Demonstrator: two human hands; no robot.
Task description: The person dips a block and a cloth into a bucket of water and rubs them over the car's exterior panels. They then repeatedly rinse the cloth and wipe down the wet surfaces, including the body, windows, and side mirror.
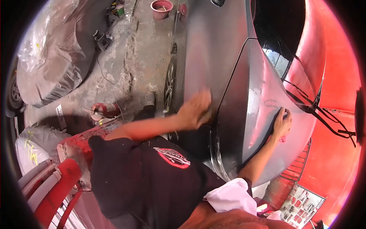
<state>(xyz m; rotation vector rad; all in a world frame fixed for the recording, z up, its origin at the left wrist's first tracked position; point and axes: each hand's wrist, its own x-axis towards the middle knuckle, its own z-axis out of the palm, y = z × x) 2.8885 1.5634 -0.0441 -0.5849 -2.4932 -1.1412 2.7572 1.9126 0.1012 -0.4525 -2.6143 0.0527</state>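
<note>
While resting the right hand, with parted fingers, on the grey car, holding the left hand at another panel, too blurred to tell any grip. Past the left fingers, wheel, then pink bucket.

**Mostly matt, a little gloss**

The car body looks like smooth painted metal, mainly matt grey with a hazy reddish cast and some shinier patches. The dark glass is properly glossy, reflections and all. Concrete floor? Rough and stained. The plastic sheeting is super crinkly with a bit of shine. Shirt is matt black cloth, shoulder towel is pale cloth, tub seems plastic.
</note>
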